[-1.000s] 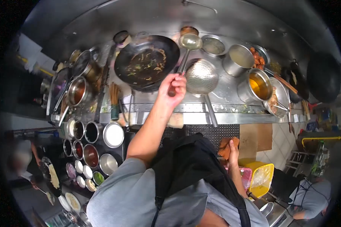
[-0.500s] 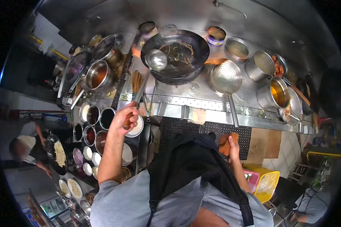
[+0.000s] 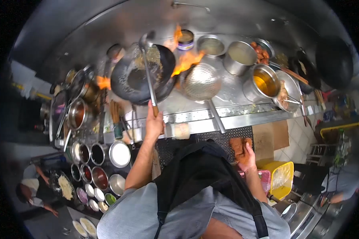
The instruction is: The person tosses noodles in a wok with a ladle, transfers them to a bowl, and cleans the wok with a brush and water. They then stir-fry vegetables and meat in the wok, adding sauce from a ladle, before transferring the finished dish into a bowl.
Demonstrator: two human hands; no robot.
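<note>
My left hand (image 3: pixel 153 124) is closed around the wooden handle end of a metal ladle (image 3: pixel 149 75). The ladle lies across the black wok (image 3: pixel 127 81), its bowl over the far rim. Shreds of food and a wet sheen show toward the wok's far side, and the wok looks tilted on the burner. Orange flames (image 3: pixel 187 62) rise beside its right edge. Low at my right side, my right hand (image 3: pixel 248 158) grips a folded brown cloth (image 3: pixel 238 147), away from the stove. A perforated strainer (image 3: pixel 201 81) rests right of the wok, handle toward me.
Metal pots stand to the right, one with yellow liquid (image 3: pixel 264 83). A can (image 3: pixel 185 40) sits behind the flames. Several sauce containers (image 3: pixel 100 178) fill the left side. A yellow bin (image 3: pixel 282 179) is at lower right. Another person (image 3: pixel 31 187) works at far left.
The view has swung right. The ladle has moved from the wok's left side to its far rim. The flames have grown, and the wok now leans. My right hand still holds the cloth.
</note>
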